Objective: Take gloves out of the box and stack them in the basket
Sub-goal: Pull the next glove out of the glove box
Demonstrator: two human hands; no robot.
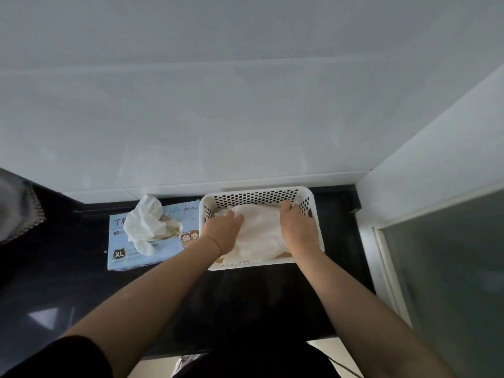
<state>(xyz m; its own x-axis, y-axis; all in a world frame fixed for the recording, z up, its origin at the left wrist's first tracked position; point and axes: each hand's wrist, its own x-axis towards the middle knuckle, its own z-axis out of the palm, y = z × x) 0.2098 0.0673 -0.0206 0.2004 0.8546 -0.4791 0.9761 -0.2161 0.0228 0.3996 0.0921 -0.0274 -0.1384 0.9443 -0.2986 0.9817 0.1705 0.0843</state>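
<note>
A white perforated basket (256,194) stands on the black counter against the wall. Inside it lies a pile of white gloves (260,231). My left hand (222,230) rests on the left part of the pile, fingers pointing in. My right hand (297,227) lies on the right part, its fingertips reaching the far edge of the pile near the basket's back wall. Whether either hand pinches a glove is hidden. To the left of the basket lies a light blue glove box (121,257) marked XL, with crumpled white gloves (147,225) sticking out of its opening.
The black counter (68,282) runs from the left to a white side wall (436,165) on the right. A white wall stands just behind the basket and box. A grey cloth-like object (16,211) sits at the far left edge.
</note>
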